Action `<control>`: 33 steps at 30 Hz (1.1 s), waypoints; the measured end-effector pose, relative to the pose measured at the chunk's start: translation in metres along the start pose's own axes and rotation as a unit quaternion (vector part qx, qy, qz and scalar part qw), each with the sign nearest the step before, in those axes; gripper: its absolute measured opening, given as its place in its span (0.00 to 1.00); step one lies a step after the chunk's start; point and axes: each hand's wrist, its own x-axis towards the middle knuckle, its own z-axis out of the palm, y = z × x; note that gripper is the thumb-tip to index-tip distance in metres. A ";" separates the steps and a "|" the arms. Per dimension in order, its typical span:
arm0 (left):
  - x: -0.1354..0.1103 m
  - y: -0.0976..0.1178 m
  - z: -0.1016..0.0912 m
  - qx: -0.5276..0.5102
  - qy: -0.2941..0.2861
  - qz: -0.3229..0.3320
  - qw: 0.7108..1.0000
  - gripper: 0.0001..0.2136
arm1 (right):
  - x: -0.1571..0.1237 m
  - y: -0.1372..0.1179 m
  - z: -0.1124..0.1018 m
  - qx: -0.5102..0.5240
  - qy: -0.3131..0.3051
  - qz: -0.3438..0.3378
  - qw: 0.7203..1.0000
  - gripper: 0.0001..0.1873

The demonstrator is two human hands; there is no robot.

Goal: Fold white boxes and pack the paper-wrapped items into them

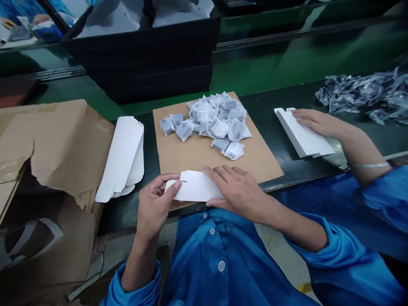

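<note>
A white cardboard box, small and flat-sided, is held level between my hands above the near edge of the brown cardboard sheet. My left hand pinches its left end, thumb on top by a slit. Across its right end lies my right hand, fingers closed over the box. Behind it, a heap of small grey items in clear bags rests on the sheet. Left of the sheet is a stack of flat white box blanks.
A co-worker's hand touches another white box at right. Bagged dark items lie beyond it. An open brown carton stands at left. A black bin is behind the sheet, on the dark green bench.
</note>
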 end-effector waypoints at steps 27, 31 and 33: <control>0.010 0.001 -0.002 0.169 -0.062 0.065 0.982 0.06 | -0.008 -0.013 0.015 -0.133 0.108 -0.125 0.977 0.18; 0.004 0.003 -0.006 0.069 -0.012 0.082 0.994 0.07 | -0.006 -0.006 0.014 -0.108 0.131 -0.077 0.982 0.20; -0.008 0.001 0.004 -0.004 0.085 0.170 0.982 0.13 | -0.002 -0.002 0.018 -0.096 0.170 -0.001 0.981 0.22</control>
